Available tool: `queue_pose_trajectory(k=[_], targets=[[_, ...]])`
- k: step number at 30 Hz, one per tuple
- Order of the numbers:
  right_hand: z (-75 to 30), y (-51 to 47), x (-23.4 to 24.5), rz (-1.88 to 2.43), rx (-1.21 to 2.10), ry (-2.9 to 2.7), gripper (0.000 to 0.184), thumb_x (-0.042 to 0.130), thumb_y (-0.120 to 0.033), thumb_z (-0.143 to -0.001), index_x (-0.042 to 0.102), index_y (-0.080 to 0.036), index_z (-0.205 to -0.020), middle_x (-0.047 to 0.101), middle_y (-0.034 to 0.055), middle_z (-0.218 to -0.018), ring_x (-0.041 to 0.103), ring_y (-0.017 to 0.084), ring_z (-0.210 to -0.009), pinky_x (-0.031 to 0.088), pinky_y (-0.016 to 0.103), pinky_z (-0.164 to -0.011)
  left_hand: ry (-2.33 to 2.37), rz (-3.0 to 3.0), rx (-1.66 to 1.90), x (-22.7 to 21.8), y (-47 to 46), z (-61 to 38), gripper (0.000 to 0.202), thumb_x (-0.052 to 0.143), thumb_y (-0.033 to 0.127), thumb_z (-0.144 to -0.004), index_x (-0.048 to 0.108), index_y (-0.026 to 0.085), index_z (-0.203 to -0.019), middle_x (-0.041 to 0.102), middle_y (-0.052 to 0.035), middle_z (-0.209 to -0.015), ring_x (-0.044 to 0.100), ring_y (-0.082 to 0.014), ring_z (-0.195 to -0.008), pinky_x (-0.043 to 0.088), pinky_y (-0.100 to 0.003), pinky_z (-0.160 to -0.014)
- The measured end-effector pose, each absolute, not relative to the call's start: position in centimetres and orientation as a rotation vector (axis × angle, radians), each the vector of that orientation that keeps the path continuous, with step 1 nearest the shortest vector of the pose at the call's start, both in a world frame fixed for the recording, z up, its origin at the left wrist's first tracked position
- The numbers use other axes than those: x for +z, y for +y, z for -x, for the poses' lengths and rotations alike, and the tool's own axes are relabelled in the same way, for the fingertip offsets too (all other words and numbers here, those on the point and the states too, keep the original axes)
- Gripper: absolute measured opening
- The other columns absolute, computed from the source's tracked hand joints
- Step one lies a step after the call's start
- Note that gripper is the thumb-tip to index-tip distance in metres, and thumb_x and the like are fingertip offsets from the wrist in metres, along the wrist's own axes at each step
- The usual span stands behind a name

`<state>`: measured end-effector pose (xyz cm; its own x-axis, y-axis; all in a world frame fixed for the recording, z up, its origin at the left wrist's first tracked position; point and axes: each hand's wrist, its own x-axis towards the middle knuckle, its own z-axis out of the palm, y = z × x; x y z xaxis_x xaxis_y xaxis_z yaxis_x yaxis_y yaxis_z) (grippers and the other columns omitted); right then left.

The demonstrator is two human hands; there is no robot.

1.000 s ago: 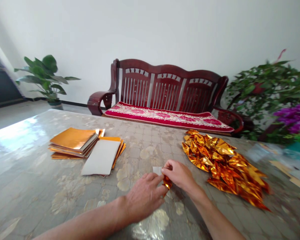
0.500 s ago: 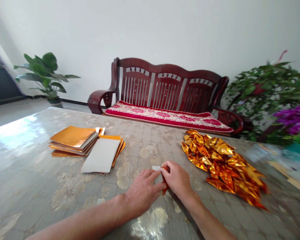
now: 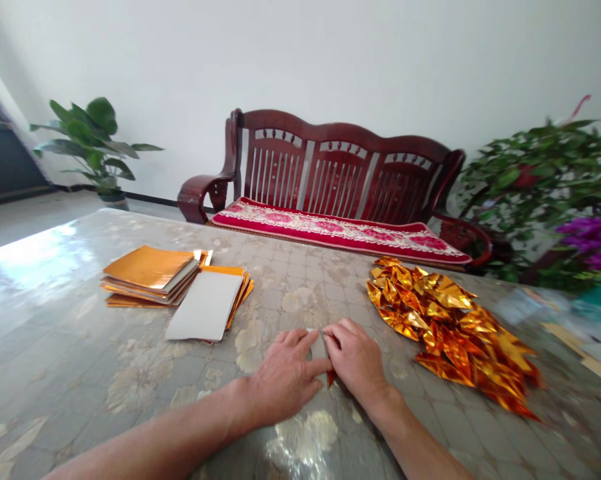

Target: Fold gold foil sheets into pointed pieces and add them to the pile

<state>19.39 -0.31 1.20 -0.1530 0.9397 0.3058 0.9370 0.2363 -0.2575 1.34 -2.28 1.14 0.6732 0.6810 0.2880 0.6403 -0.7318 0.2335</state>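
A small sheet of foil paper [image 3: 319, 348], grey-white on its upper face with orange foil at its lower tip, lies on the table between my hands, partly folded. My left hand [image 3: 290, 368] holds it down, thumb and forefinger on its left side and the other fingers bent beside it. With thumb and fingers closed, my right hand [image 3: 356, 357] grips the sheet's right edge. Much of the paper is hidden under both hands. To the right lies a heap of folded shiny gold-orange foil pieces [image 3: 445, 330].
On the left are a stack of orange foil sheets [image 3: 147, 267] and a second stack with a grey-white top sheet [image 3: 207, 303]. Clear plastic packaging [image 3: 535, 307] lies at the far right of the patterned table [image 3: 145, 380]. A wooden bench [image 3: 330, 167] stands behind, between plants.
The right side of the paper is folded over further, so more grey-white surface and less orange shows. My right hand has shifted slightly; the left hand stays on the paper.
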Motion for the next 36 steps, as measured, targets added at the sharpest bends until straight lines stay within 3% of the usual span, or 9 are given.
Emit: queue_pose_trajectory(k=[10, 17, 36], targets=[[-19.7, -0.3, 1.0, 1.721, 0.069, -2.086, 0.016, 0.054, -0.022, -0.09, 0.069, -0.025, -0.089, 0.069, 0.0014, -0.091, 0.063, 0.018, -0.09, 0.041, 0.026, -0.079, 1.013, -2.795, 0.442, 2.4, -1.3, -0.6, 0.045, 0.066, 0.042, -0.083, 0.058, 0.04, -0.127, 0.049, -0.0052, -0.134, 0.049, -0.0293, -0.111, 0.044, -0.049, -0.095], [-20.0, -0.4, 0.7, 1.624, 0.045, -2.113, 0.019, 0.055, -0.016, -0.089, 0.072, -0.025, -0.09, 0.068, 0.0012, -0.087, 0.061, 0.017, -0.089, 0.041, 0.026, -0.079, 1.007, -2.804, 0.427, 1.7, -1.1, -0.3, 0.044, 0.062, 0.049, -0.086, 0.056, 0.044, -0.129, 0.043, -0.0055, -0.144, 0.047, -0.0322, -0.117, 0.041, -0.053, -0.097], [-20.1, -0.7, 0.4, 1.513, -0.187, -2.217, 0.017, 0.057, -0.017, -0.092, 0.073, -0.024, -0.093, 0.064, 0.0019, -0.082, 0.058, 0.018, -0.085, 0.04, 0.027, -0.075, 1.03, -2.79, 0.416, 1.3, -1.2, -0.2, 0.042, 0.06, 0.052, -0.087, 0.057, 0.045, -0.129, 0.039, -0.0057, -0.149, 0.045, -0.0346, -0.121, 0.039, -0.055, -0.098]])
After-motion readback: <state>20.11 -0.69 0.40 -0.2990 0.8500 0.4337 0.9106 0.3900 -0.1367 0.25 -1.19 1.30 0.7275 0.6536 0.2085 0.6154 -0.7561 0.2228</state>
